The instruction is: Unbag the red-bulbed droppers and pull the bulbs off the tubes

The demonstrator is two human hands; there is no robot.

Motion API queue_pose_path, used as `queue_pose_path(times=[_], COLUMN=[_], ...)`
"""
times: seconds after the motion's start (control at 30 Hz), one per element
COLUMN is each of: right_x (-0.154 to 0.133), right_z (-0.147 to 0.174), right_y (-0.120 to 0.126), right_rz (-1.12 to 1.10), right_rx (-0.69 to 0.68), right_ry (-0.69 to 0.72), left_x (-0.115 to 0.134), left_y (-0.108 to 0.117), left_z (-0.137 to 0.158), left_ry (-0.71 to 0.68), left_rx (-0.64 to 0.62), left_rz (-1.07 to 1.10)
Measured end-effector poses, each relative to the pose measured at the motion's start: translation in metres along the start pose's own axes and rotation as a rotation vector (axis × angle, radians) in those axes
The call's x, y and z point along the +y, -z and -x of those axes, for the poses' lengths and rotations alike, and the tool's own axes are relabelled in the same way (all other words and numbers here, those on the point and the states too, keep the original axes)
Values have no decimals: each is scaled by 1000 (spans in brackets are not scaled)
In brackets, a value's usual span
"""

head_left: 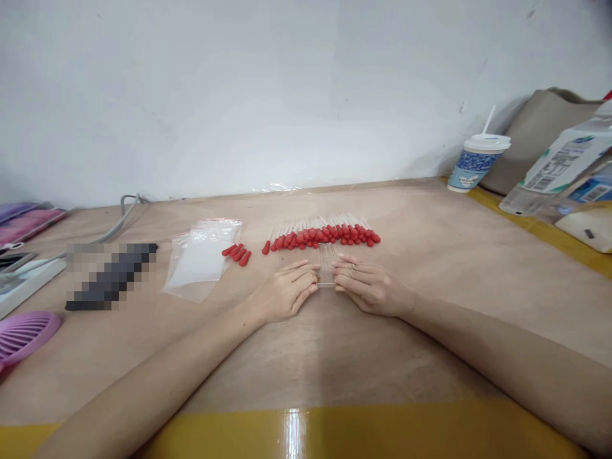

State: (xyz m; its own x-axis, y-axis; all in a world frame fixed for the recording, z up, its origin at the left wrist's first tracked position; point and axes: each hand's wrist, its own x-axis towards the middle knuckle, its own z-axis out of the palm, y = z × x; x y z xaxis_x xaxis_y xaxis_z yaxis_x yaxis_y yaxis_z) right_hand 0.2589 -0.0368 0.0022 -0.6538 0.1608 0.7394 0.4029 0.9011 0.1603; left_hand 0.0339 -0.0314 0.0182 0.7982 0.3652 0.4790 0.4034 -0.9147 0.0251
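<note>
Between my two hands lies a flat bundle of thin transparent tubes (327, 266), pointing away from me on the table. My left hand (292, 288) presses the bundle's left side, its fingers bent and held together. From the right, my right hand (367, 285) closes on the opposite side, a ring on one finger. Just beyond is a long row of droppers with red rubber bulbs (329, 236), the bulbs toward me and the thin tubes toward the wall. Several loose red bulbs (237, 254) rest farther left. My fingertips partly hide the bundle's sides.
Transparent zip bags (203, 258) lie left of the loose bulbs, with a blurred-out dark object (112, 277) beyond them. A purple fan (29, 335) and grey cable (122, 220) are at left. A paper cup (478, 162) and plastic bottle (549, 169) stand at right.
</note>
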Motion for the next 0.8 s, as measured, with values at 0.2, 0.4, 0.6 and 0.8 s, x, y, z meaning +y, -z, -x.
queue_pose_path(times=[0.2, 0.4, 0.6, 0.8], right_x=[3, 13, 18, 24], right_z=[4, 9, 13, 12], right_y=[1, 2, -5, -14], right_rz=[6, 47, 158, 155], right_rx=[6, 50, -33, -51], right_ry=[14, -245, -533, -635], left_x=[-4, -15, -47, -87], left_y=[-2, 4, 31, 76], left_z=[4, 17, 14, 27], left_ry=[27, 156, 496, 1056], left_rx=[36, 148, 349, 18], left_rz=[40, -45, -213, -150])
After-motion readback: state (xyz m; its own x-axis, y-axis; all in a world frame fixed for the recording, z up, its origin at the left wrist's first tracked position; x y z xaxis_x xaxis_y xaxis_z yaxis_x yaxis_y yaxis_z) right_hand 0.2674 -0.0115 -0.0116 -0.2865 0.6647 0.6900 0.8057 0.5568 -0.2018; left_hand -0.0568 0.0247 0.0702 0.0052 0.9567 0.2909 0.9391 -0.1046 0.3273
